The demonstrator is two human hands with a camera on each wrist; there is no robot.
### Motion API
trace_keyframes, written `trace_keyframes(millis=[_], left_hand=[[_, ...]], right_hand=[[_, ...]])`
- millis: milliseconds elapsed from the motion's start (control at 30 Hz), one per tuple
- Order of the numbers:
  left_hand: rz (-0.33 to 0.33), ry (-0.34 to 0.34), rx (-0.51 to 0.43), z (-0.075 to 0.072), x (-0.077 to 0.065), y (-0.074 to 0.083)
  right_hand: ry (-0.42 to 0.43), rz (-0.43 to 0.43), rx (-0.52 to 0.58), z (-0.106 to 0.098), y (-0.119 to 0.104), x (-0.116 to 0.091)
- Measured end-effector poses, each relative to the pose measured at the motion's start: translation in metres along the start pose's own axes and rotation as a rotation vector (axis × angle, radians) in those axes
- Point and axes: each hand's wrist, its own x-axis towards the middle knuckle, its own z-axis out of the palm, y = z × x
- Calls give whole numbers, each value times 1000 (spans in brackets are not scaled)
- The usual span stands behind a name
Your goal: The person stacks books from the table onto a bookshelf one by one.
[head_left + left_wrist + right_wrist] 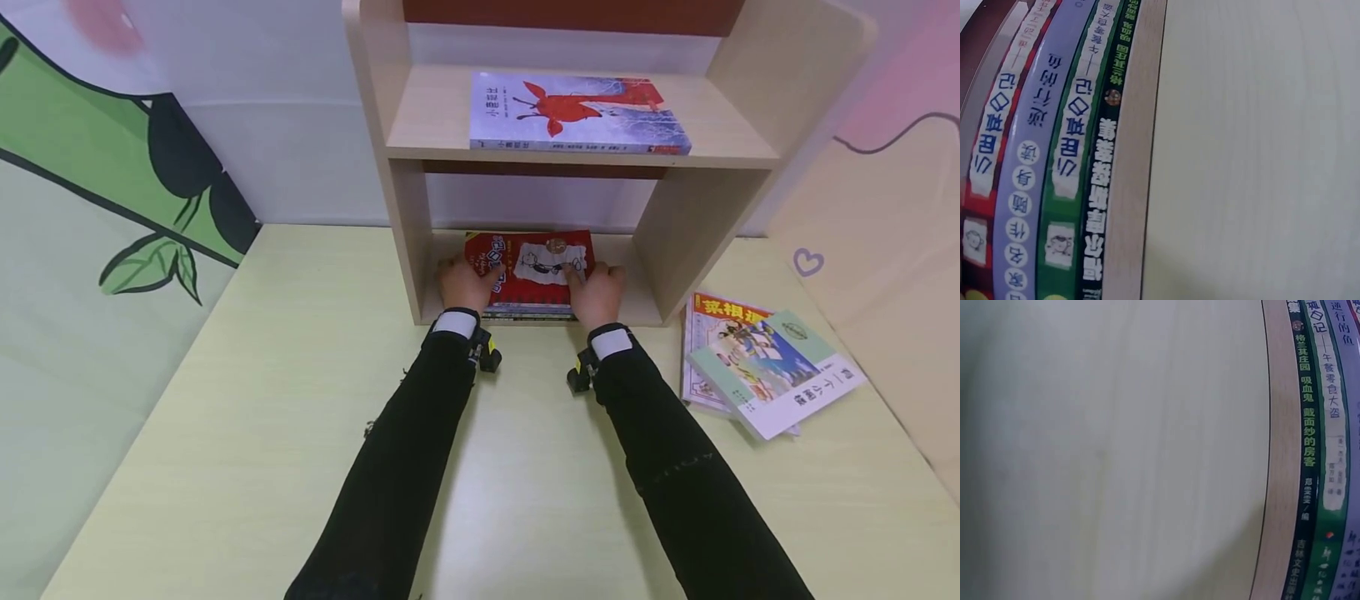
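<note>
A red-covered book tops a stack of several books in the lower compartment of a light wood bookshelf. My left hand grips the stack's left side, thumb over the red cover. At the right side my right hand holds it the same way. Below the red book, the left wrist view shows a purple spine, a green spine and a dark spine. These spines face outward, close to the bottom board's front edge. Most fingers are hidden beside the stack.
On the upper shelf lies a thick blue-white book with a red figure. Right of the bookshelf, a green-and-white book overlaps a purple-bordered book on the pale table. A painted wall stands behind.
</note>
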Motion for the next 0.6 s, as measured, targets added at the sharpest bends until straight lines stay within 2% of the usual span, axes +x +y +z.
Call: trace_keyframes(millis=[200, 333, 600], left_hand=[[1, -36, -1, -2, 0, 0], [-13, -55, -10, -2, 0, 1], [-41, -63, 43, -1, 3, 4]], right_hand=[[-9, 3, -11, -2, -2, -1], [-62, 14, -39, -5, -2, 0], [-147, 55, -51, -9, -2, 3]])
